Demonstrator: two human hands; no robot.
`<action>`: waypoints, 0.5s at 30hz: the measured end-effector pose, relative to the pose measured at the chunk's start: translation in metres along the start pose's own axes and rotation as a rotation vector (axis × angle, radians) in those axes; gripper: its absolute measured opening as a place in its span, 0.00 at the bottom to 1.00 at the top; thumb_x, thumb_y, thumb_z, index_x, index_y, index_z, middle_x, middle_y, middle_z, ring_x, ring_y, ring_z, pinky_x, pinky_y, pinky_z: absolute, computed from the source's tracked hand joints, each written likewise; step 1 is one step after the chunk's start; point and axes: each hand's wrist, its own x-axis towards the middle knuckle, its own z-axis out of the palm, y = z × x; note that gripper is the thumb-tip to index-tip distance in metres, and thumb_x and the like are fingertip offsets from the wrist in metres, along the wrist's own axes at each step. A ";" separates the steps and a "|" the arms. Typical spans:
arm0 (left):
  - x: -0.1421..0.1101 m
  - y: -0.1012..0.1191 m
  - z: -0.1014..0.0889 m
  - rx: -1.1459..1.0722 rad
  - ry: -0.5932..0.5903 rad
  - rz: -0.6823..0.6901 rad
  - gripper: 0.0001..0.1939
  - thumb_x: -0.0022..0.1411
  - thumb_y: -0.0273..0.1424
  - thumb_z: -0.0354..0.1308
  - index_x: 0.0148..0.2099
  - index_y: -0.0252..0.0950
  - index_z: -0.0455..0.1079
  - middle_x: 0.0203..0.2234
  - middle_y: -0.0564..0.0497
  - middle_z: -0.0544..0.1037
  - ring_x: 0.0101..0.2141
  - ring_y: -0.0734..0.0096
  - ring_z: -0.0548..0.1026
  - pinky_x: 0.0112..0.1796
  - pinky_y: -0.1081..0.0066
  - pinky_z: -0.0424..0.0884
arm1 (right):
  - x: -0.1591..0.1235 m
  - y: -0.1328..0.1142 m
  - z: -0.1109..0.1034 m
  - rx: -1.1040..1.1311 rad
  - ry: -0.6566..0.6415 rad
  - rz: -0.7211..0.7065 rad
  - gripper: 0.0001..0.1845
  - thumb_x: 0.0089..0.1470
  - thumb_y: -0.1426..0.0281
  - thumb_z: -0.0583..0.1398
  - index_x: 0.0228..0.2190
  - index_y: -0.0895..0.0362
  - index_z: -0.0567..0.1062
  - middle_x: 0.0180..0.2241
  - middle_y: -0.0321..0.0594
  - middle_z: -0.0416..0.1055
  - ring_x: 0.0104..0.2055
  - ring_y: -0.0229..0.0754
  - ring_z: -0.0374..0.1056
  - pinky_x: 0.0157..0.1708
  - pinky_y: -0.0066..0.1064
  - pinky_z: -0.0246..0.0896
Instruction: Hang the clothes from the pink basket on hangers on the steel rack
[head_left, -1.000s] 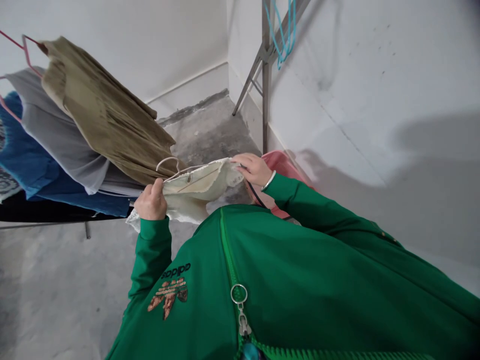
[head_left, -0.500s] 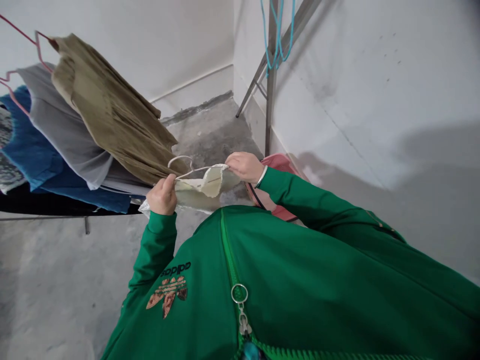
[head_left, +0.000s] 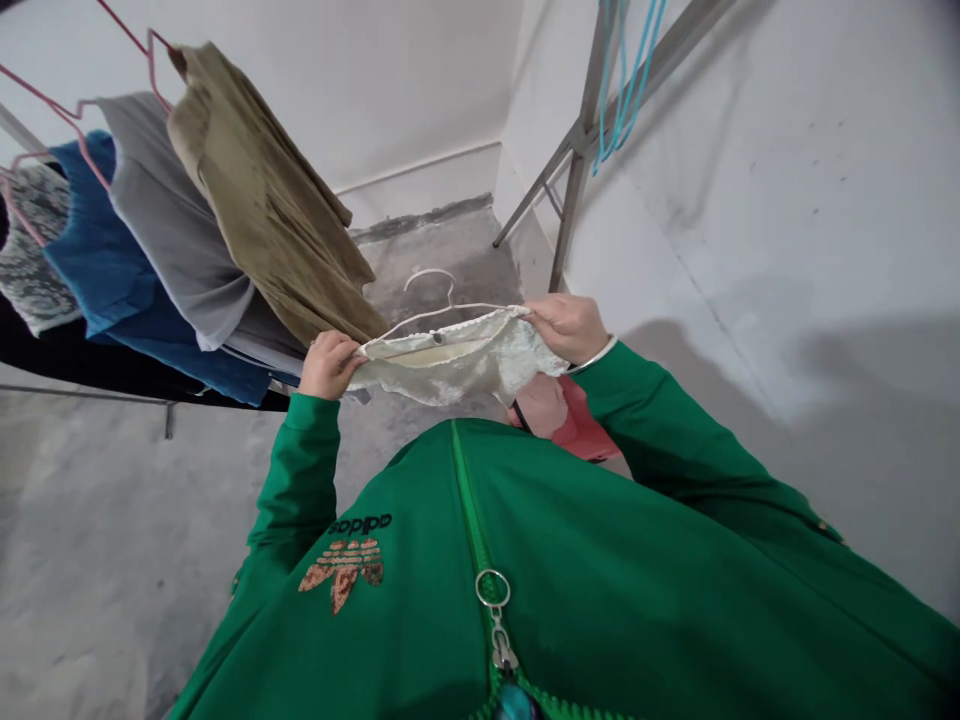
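Observation:
A cream lace garment (head_left: 457, 362) is stretched along a white wire hanger (head_left: 433, 305) in front of my chest. My left hand (head_left: 328, 363) is closed on the garment's left end at the hanger's tip. My right hand (head_left: 568, 326) is closed on its right end. The hanger's hook stands up above the middle of the cloth. Both my arms wear green jacket sleeves.
To the left, an olive garment (head_left: 270, 210), a grey one (head_left: 172, 230) and a blue one (head_left: 105, 280) hang on pink hangers from a rack. A pink basin (head_left: 574, 425) sits on the floor below my right arm. A metal stand (head_left: 577, 160) with turquoise hangers (head_left: 622, 90) leans in the corner.
The garment has been pulled out flat along the hanger and lifted; my hands moved apart. The hanger's hook now stands upright. My view has tilted up and to the left.

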 end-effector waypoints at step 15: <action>0.018 0.021 0.001 0.004 0.358 0.195 0.17 0.68 0.39 0.46 0.33 0.36 0.69 0.25 0.49 0.72 0.29 0.71 0.69 0.31 0.72 0.63 | -0.004 0.002 -0.034 0.247 -0.415 0.132 0.29 0.58 0.48 0.49 0.23 0.55 0.74 0.25 0.45 0.73 0.29 0.42 0.67 0.32 0.34 0.61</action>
